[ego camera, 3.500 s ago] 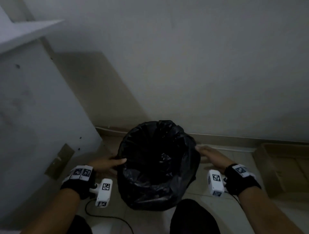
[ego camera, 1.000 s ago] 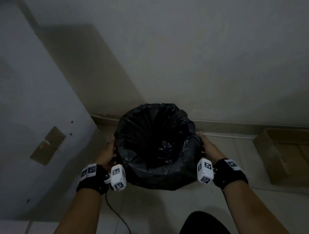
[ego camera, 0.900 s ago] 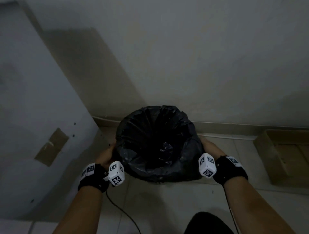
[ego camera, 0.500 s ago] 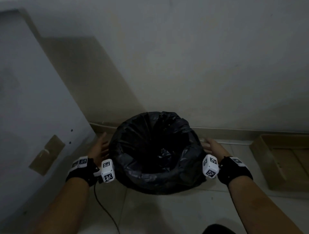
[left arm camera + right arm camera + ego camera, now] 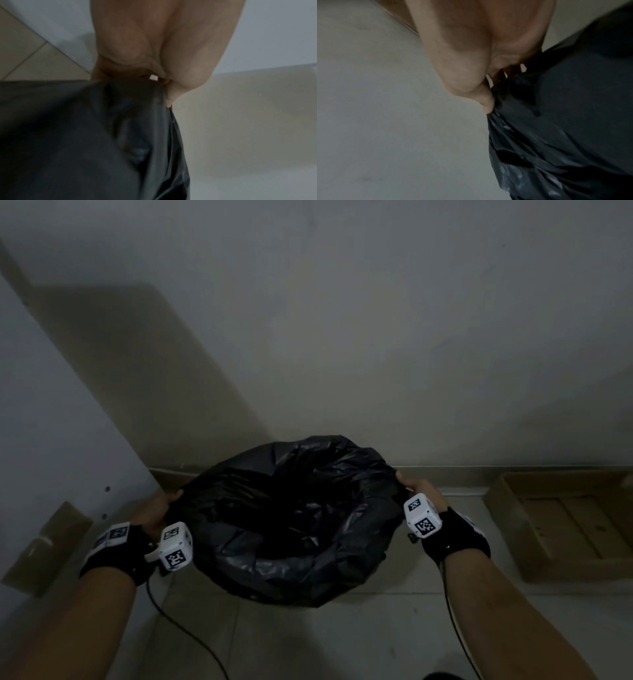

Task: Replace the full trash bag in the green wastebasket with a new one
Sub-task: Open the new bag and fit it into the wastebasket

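Note:
A black trash bag stands open on the tiled floor against the wall, draped so fully over the wastebasket that no green shows. My left hand pinches the bag's left edge; the left wrist view shows thumb and fingers closed on the plastic. My right hand grips the right edge, and in the right wrist view the fingers bunch the black film. The mouth is pulled wide between both hands. Its inside is dark and crumpled.
A flat cardboard box lies on the floor at the right. A pale cabinet panel with a taped brown patch rises on the left. Wrist cables trail over the tiles in front.
Half a second ago both hands lay flat beside the bag's sides. Now each has taken hold of the rim and pulled it outward and up, widening the mouth.

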